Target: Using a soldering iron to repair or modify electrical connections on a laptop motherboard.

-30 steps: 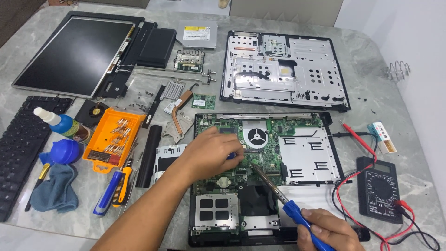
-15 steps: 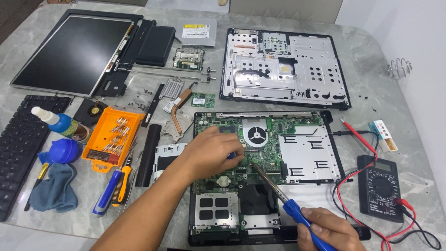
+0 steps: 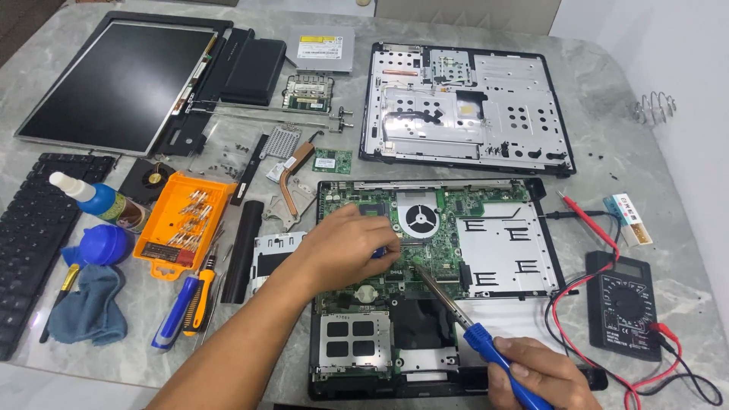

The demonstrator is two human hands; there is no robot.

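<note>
— Grey marble table [image 3: 623,91], crowded with laptop parts. What's nearest the person?

— An opened laptop base [image 3: 433,288] at the near edge, its green board [image 3: 448,220] bare, with a round fan [image 3: 420,219] set near the middle.

— And the hands?

— Left hand [image 3: 345,247] lies palm down on the board, just left of the fan. Its fingers [image 3: 380,231] are curled in, pinching something small and blue; I can't tell what it is.

— The right?

— Right hand [image 3: 543,376] sits at the bottom edge, fist wrapped tight around the blue handle of a soldering iron [image 3: 456,311]. The shaft slants up and left, and its tip meets the board just below the fan, close beside the left fingertips.

— What's to the right?

— A black multimeter [image 3: 623,304], its red and black leads [image 3: 585,220] looping over the table.

— Left side?

— An orange tray [image 3: 182,220] of small bits, a blue-handled screwdriver [image 3: 176,311] and an orange one beside it, a blue cloth [image 3: 91,304], a blue bottle [image 3: 87,193], and a keyboard [image 3: 34,235] at the edge.

— Farther back?

— The screen panel [image 3: 114,83] far left, a metal cover [image 3: 463,106] behind the base, a silver drive [image 3: 323,47] between them.
</note>
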